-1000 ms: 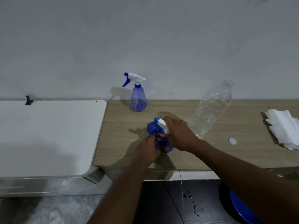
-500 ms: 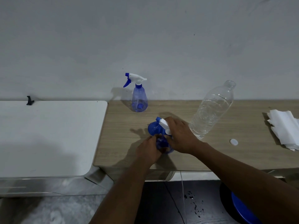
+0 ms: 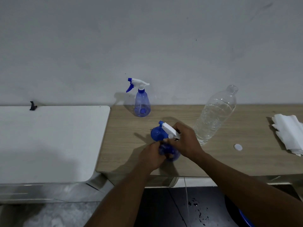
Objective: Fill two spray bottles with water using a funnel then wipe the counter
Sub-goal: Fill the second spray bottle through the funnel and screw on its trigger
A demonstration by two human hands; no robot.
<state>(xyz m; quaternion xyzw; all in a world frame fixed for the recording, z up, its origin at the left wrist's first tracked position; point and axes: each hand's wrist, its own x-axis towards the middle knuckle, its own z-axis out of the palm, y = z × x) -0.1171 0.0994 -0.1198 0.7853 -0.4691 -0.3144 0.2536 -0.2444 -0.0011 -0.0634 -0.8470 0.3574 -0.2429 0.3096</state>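
Near spray bottle [image 3: 169, 152] sitting on the wooden counter [image 3: 124, 136], close to its front edge, both hands on it. Left hand [image 3: 151, 157] wrapping the blue translucent body, fingers curled shut around it. Right hand [image 3: 186, 141] closing over the white trigger head [image 3: 168, 130] at the neck; nozzle pointing up and left. Looks like the head is being turned on the neck, though whether on or off I cannot tell. Blue funnel [image 3: 157, 134] lying just behind the bottle, touching or nearly touching it, partly hidden by the head.

Second spray bottle [image 3: 142, 104] standing upright at the back by the wall, head on, well apart from the hands. Large clear water bottle [image 3: 214, 115] standing open to the right, part full; its white cap [image 3: 238, 147] lying loose on the counter near it. Stack of white paper towels [image 3: 288, 133] at the far right.

Handling judgement: thin plastic body, light when empty, likely giving under a hard squeeze and slippery if wet. Best held low around the widest part of the body, with the turning hand on the collar below the trigger rather than on the nozzle or lever
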